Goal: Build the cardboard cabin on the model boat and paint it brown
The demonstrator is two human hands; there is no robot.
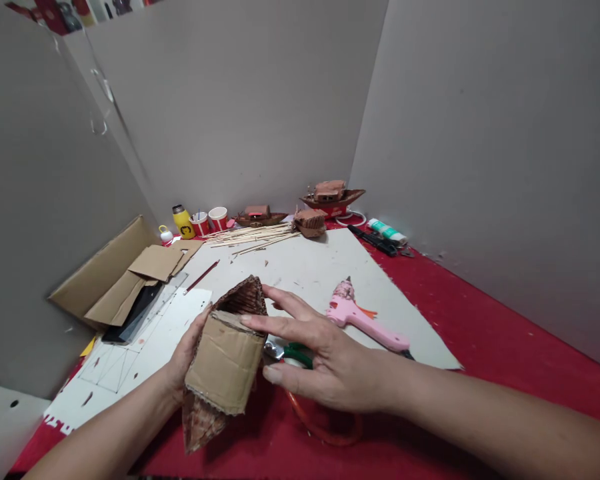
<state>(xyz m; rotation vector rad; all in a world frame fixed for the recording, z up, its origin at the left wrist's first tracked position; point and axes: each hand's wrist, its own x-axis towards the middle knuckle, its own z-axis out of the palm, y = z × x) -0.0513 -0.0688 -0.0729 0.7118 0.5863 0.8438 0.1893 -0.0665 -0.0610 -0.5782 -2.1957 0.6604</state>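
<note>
A brown cardboard model boat [225,363], with a curved cardboard cover over its middle, is held tilted above the front of the table. My left hand [185,353] grips its left side, most of the fingers hidden behind it. My right hand [320,347] is spread at the boat's right side, its index fingertip on the top edge of the cover and its thumb apart from the boat. Scissors with green handles [297,355] lie partly hidden under my right hand. A pink glue gun [365,323] rests on the white board just beyond my right forearm.
Thin wooden sticks [255,235], two paper cups [218,217], a yellow bottle [183,222] and model boats [330,198] stand or lie at the back. Cardboard pieces [115,280] lean at the left. Orange scissor-like loops [330,437] lie in front on the red table [490,340].
</note>
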